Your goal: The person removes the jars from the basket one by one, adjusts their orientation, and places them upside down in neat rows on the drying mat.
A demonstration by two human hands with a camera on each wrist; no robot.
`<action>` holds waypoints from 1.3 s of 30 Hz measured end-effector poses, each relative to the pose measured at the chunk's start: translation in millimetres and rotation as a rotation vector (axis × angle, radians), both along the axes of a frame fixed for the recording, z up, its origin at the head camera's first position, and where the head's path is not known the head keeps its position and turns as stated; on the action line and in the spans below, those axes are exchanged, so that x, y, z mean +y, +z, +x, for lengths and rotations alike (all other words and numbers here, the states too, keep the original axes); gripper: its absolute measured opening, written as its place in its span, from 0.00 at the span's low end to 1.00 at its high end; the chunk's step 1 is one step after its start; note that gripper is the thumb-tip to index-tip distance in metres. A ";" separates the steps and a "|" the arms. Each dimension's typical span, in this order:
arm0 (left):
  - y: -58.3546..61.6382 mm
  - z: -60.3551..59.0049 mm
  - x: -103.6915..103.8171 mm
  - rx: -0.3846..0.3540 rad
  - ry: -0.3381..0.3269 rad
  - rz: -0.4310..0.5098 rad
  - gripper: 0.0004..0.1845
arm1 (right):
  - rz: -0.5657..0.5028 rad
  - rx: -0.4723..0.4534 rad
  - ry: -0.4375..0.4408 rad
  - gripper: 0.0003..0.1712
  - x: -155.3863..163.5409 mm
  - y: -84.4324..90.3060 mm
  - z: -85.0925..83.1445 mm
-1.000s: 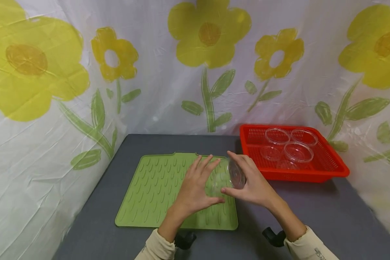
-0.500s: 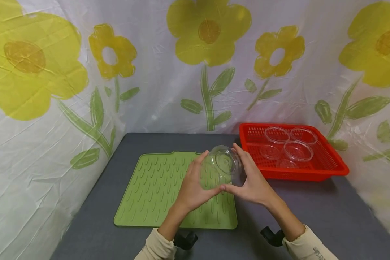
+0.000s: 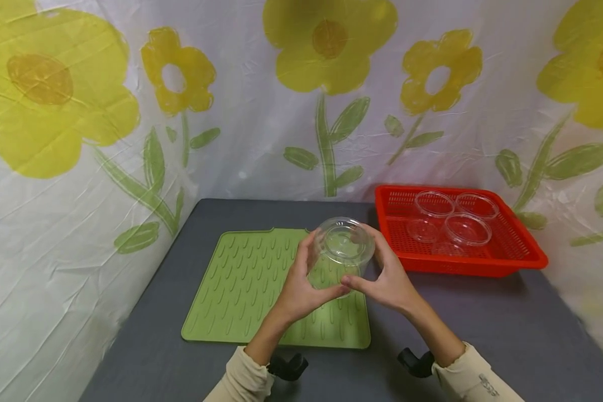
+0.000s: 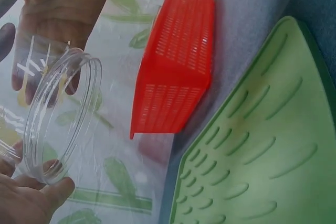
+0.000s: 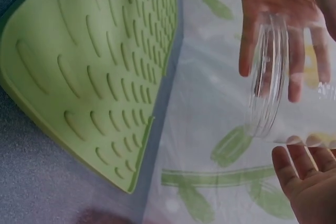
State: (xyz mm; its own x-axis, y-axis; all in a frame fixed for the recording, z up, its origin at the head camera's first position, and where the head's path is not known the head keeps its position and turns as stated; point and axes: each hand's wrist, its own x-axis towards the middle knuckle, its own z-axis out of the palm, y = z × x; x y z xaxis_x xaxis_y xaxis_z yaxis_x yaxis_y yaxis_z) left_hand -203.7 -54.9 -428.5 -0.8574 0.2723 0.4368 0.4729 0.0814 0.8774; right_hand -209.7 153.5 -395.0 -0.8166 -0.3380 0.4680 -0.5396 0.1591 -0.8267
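Observation:
A clear plastic jar (image 3: 344, 245) is held in the air above the green ridged mat (image 3: 231, 290). My left hand (image 3: 301, 279) curves round its left side. My right hand (image 3: 384, 273) grips the opposite side, and the two thumbs meet at the near side. In the left wrist view, the ringed end of the jar (image 4: 58, 119) points toward the table side, with fingers (image 4: 39, 195) against it. The right wrist view shows the same transparent jar (image 5: 270, 77) between both hands. Some fingers are seen only through its wall.
At the back right stands a red perforated basket (image 3: 482, 266) holding three clear round containers (image 3: 467, 229). The grey tabletop (image 3: 447, 312) runs round the mat. A flower-printed curtain (image 3: 251, 139) hangs behind and along the sides.
The left hand, earlier spread beside the jar, now holds it together with the right. The jar has turned from lying sideways to nearly upright, one round end facing up toward the head view.

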 end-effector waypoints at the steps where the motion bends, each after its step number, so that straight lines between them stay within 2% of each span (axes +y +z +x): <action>1: -0.2 0.0 -0.6 -0.007 -0.006 -0.003 0.59 | -0.007 0.003 0.003 0.54 -0.7 -0.2 -0.6; 4: -0.7 -0.6 -5.0 -0.042 -0.027 -0.045 0.61 | -0.016 0.005 0.003 0.53 -2.1 -1.4 -2.4; 8: -0.8 -3.1 -21.6 -0.113 -0.024 -0.171 0.66 | -0.014 -0.012 -0.040 0.52 -1.0 -2.1 -3.6; 11: -4.0 -7.0 -42.8 -0.170 0.041 -0.275 0.65 | -0.018 -0.034 -0.082 0.52 1.1 -1.8 -4.0; 15: -15.2 -13.9 -76.2 -0.208 0.139 -0.369 0.57 | -0.020 -0.058 -0.123 0.51 3.2 -2.8 -6.1; 23: -32.5 -22.4 -129.6 -0.159 0.251 -0.525 0.45 | 0.019 -0.083 -0.215 0.52 4.5 -13.2 -12.7; 27: -37.1 -25.6 -149.3 -0.167 0.328 -0.677 0.42 | 0.041 -0.077 -0.258 0.52 2.6 -17.1 -17.4; 29: -37.9 -25.7 -157.3 -0.201 0.359 -0.755 0.41 | 0.058 -0.075 -0.278 0.53 1.2 -18.9 -20.1; 34: -38.5 -22.0 -170.8 -0.362 0.361 -0.871 0.40 | 0.082 -0.078 -0.293 0.54 -5.9 -22.8 -27.7; 39: -42.2 -16.2 -173.4 -0.424 0.329 -0.940 0.41 | 0.097 -0.081 -0.298 0.55 -19.8 -23.4 -34.6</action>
